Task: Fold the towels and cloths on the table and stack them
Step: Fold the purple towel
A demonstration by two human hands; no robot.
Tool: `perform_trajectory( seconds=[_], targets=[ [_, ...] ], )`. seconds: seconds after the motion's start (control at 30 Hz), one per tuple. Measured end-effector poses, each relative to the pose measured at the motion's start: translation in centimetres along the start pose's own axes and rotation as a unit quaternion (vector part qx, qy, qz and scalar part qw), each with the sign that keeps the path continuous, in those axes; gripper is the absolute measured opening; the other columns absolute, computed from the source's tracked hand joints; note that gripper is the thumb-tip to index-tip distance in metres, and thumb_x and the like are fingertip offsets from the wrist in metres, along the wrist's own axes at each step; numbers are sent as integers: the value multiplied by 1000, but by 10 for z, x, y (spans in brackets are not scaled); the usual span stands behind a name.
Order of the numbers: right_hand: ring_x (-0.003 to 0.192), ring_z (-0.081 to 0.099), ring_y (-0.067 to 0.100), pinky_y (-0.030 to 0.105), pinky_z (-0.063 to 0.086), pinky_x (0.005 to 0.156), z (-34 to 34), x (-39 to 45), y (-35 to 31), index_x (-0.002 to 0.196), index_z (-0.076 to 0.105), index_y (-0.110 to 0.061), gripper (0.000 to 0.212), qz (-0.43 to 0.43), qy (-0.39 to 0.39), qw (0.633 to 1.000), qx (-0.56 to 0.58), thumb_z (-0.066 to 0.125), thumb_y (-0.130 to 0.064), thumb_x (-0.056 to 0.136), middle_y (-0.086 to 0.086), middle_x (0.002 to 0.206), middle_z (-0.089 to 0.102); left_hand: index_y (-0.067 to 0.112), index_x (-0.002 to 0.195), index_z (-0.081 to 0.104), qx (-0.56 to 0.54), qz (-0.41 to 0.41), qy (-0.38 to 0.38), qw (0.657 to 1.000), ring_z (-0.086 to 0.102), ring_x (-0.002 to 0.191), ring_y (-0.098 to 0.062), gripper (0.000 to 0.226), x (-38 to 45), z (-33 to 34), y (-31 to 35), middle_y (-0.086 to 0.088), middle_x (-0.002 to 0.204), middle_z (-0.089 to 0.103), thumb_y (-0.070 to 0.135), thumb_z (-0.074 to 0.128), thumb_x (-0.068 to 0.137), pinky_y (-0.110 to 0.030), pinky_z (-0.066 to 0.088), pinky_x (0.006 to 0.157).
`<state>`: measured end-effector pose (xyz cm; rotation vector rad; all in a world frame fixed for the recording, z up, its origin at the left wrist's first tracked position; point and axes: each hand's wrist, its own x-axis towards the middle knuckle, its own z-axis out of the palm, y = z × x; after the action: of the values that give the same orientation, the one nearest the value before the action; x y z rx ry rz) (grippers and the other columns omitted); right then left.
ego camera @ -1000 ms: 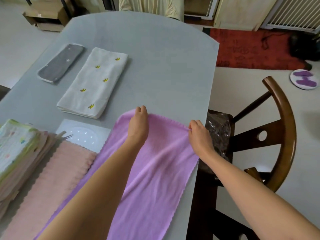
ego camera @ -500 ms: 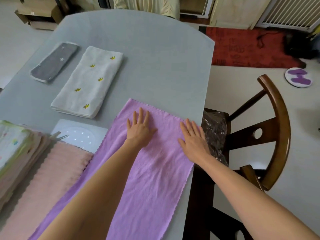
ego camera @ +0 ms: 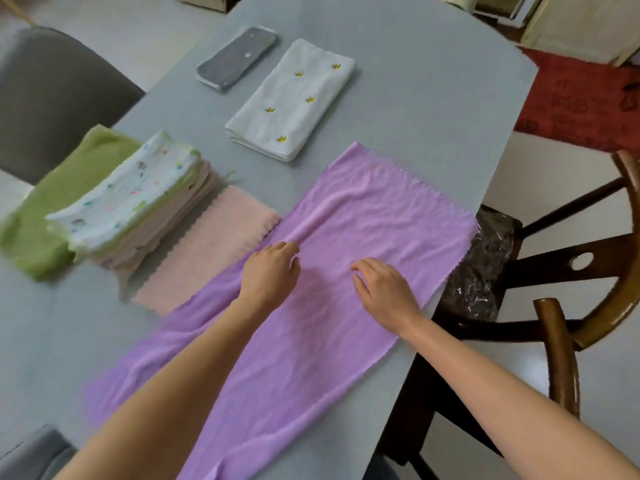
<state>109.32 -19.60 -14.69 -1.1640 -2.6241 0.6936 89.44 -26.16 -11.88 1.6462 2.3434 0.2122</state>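
Both hands have slid back from the far edge toward the middle of the long lilac microfibre towel (ego camera: 363, 216) — left hand (ego camera: 272, 271) and right hand (ego camera: 386, 291) resting loose-fingered, gripping nothing — so it lies smoothed on the grey table (ego camera: 415, 81), seemingly ready for folding.

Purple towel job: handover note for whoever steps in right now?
Left hand and right hand: both rest on the long purple microfibre towel, fingers loosely curled, nothing gripped.
The towel lies spread, wrinkled, along the grey table's right edge.
Done: folded white towel with yellow motifs, folded grey cloth, stack of printed and pink cloths on a green towel.
Left: fold the purple towel, deal with the pink towel, stack all.
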Motion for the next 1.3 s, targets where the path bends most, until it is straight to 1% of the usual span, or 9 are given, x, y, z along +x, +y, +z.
perform_trajectory(
  seconds=[0.2, 0.3, 0.4, 0.57, 0.7, 0.8, 0.93, 1.13, 1.3],
  targets=[
    [79, 64, 30, 33, 49, 61, 44, -45, -104, 88, 63, -10, 27, -71, -47, 996, -9, 40, -24, 88, 8, 84, 65, 15, 97, 66, 3, -50, 5, 999, 61, 94, -33, 17, -118, -20, -106, -6, 100, 66, 17, 52, 88, -38, 48, 73],
    [70, 65, 25, 28, 48, 54, 69, -84, -146, 84, 62, -15, 29, -112, -76, 990, -25, 38, -29, 84, 3, 78, 64, 16, 107, 64, -1, -105, 8, 994, 60, 99, -33, 22, -174, -25, -161, -5, 109, 64, 18, 51, 90, -40, 50, 76],
    [78, 66, 22, 27, 51, 64, 104, -137, -199, 91, 63, -17, 30, -182, -120, 975, -31, 44, -38, 82, 1, 86, 65, 18, 119, 60, 21, -144, -5, 989, 58, 105, -32, 30, -235, -28, -217, -6, 119, 59, 16, 48, 93, -40, 47, 79],
    [90, 58, 17, 27, 48, 72, 145, -199, -275, 90, 61, -22, 33, -307, -179, 925, -135, 50, -50, 76, -1, 97, 62, 18, 125, 56, 48, -57, -103, 992, 48, 119, -27, 44, -300, -24, -270, -4, 129, 54, 1, 48, 85, -38, 42, 93],
    [88, 60, 26, 35, 48, 66, 168, -218, -306, 88, 60, -13, 28, -199, -218, 941, -167, 72, -32, 71, 7, 95, 61, 23, 136, 47, 90, 80, -135, 983, 39, 128, -22, 56, -320, -15, -271, 1, 135, 48, 5, 56, 83, -34, 31, 103],
    [109, 52, 31, 42, 46, 69, 177, -218, -321, 105, 57, -5, 29, -113, -224, 953, -168, 63, -23, 83, 14, 114, 55, 24, 134, 46, 134, 122, -137, 974, 44, 122, -22, 55, -318, -9, -264, 0, 125, 50, 11, 61, 83, -33, 33, 100],
    [114, 49, 28, 44, 43, 81, 169, -217, -327, 108, 54, -10, 19, -53, -224, 956, -182, 47, -7, 90, 10, 117, 54, 19, 121, 52, 171, 141, -131, 966, 50, 111, -22, 40, -318, -2, -264, 0, 115, 55, 9, 59, 83, -32, 38, 91],
    [85, 55, 35, 33, 33, 62, 129, -224, -308, 79, 48, -16, 17, 126, -129, 980, -90, 41, -2, 84, 12, 88, 61, 23, 120, 54, 152, 195, -170, 954, 46, 114, -18, 39, -325, -3, -273, 5, 120, 49, 25, 66, 82, -33, 42, 87],
    [71, 48, 28, 34, 32, 61, 95, -225, -295, 63, 34, -21, 29, 160, -99, 982, -1, 40, -8, 88, 4, 66, 46, 15, 88, 49, 113, 182, -154, 965, 52, 92, -25, 12, -326, 3, -250, -2, 99, 52, 3, 52, 86, -42, 47, 66]
  ],
)
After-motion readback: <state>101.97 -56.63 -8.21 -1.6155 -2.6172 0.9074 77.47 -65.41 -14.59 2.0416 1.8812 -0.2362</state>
